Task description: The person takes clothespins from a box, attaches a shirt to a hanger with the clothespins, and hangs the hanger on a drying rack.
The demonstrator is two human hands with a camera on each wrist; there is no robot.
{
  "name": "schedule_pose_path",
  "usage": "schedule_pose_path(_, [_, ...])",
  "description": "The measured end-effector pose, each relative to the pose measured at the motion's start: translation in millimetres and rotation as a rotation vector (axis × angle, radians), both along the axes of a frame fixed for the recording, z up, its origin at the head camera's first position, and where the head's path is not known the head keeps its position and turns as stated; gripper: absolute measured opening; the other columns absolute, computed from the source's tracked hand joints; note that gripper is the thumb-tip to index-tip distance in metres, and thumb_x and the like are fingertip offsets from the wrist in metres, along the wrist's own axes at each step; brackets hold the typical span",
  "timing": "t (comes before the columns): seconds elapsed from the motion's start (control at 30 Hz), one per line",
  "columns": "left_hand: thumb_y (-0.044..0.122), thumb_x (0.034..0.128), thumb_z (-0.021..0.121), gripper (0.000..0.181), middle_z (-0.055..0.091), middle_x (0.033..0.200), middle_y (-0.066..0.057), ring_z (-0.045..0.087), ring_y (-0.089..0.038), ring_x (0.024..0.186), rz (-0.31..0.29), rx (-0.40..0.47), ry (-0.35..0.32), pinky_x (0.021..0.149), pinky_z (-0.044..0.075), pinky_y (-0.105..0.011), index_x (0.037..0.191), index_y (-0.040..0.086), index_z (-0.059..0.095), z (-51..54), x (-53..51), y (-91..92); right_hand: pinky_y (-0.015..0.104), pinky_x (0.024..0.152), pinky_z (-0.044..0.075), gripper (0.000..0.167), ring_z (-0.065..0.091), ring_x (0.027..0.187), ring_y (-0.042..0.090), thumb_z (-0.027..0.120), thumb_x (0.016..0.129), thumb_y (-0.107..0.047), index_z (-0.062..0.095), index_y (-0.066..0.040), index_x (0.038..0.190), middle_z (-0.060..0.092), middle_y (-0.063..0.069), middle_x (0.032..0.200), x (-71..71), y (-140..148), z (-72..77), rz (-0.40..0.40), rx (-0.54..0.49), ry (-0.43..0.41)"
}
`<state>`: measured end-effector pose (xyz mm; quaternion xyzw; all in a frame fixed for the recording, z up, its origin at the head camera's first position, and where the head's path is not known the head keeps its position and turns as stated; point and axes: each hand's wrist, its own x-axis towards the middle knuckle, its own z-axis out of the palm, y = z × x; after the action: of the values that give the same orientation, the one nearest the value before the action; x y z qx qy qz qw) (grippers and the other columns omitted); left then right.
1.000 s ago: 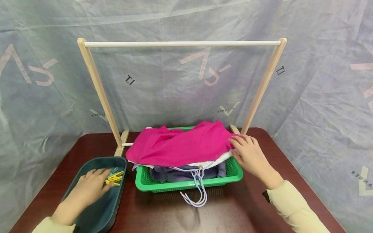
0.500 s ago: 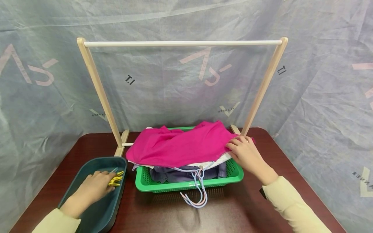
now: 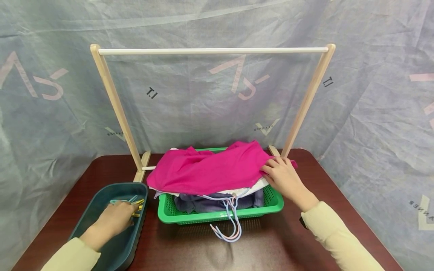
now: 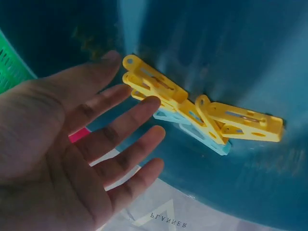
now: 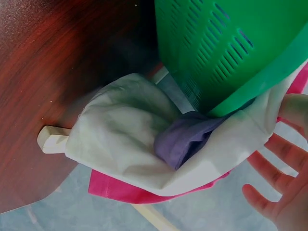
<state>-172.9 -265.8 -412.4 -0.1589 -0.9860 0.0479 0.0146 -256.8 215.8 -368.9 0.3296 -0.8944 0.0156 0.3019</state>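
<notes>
My left hand (image 3: 116, 218) is inside the dark teal tub (image 3: 112, 187), its fingers spread beside several yellow clothespins (image 4: 245, 120). A light-blue clothespin (image 4: 207, 138) lies beneath them. In the left wrist view my thumb and fingertips are by the ends of the yellow ones, with no clear grip. My right hand (image 3: 283, 177) rests on the right end of a magenta garment (image 3: 210, 169), fingers loosely extended in the right wrist view. The garment lies over white cloth (image 5: 130, 120) and dark purple cloth (image 3: 207, 202) in a green basket (image 3: 217, 216).
Pastel hangers (image 3: 232, 222) hang their hooks over the basket's front rim. Behind stands a wooden rack with a white top rail (image 3: 213, 51). The dark red-brown table (image 3: 190, 248) backs onto a grey fabric sheet (image 3: 190, 94).
My left hand has moved right and deeper among the clothespins, covering more of the yellow ones. My right hand has shifted slightly left on the magenta garment.
</notes>
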Motion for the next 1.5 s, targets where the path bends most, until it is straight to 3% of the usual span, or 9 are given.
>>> schedule_pose_path(0.23, [0.013,0.0635,0.080,0.029,0.064,0.077,-0.006,0.059,-0.027,0.070,-0.003,-0.038,-0.031,0.061,0.049,-0.046,0.088,0.009,0.065,-3.9,-3.1,6.1,0.048,0.082,0.039,0.016,0.055,0.092,0.030,0.074,0.072,-0.012,0.069,-0.012,0.087,0.061,0.007,0.085,-3.0,-4,1.3,-0.007,0.024,0.012])
schedule_pose_path(0.67, [0.001,0.0686,0.074,0.026,0.064,0.078,-0.009,0.059,-0.027,0.069,-0.022,-0.073,-0.016,0.061,0.049,-0.046,0.093,0.007,0.067,-7.7,-5.4,7.1,0.050,0.084,0.039,0.020,0.054,0.094,0.030,0.076,0.070,-0.015,0.069,-0.012,0.089,0.063,0.008,0.088,-3.9,-4,-0.3,-0.045,0.039,0.013])
schedule_pose_path(0.97, [0.000,0.0674,0.074,0.022,0.060,0.076,-0.007,0.054,-0.024,0.071,-0.093,-0.152,0.111,0.060,0.045,-0.042,0.084,0.012,0.069,-14.0,-1.0,5.2,0.051,0.083,0.039,0.021,0.054,0.095,0.030,0.076,0.070,-0.015,0.068,-0.012,0.089,0.064,0.008,0.088,-4.6,-2,-1.4,-0.035,0.034,0.034])
schedule_pose_path(1.5, [0.002,0.0648,0.076,0.015,0.062,0.083,-0.008,0.053,-0.025,0.076,-0.125,-0.210,0.181,0.062,0.041,-0.042,0.073,0.013,0.068,-21.4,-5.1,4.1,0.052,0.083,0.039,0.021,0.054,0.096,0.030,0.076,0.070,-0.016,0.068,-0.013,0.090,0.063,0.006,0.088,-4.1,-1,-1.4,-0.035,0.038,0.043])
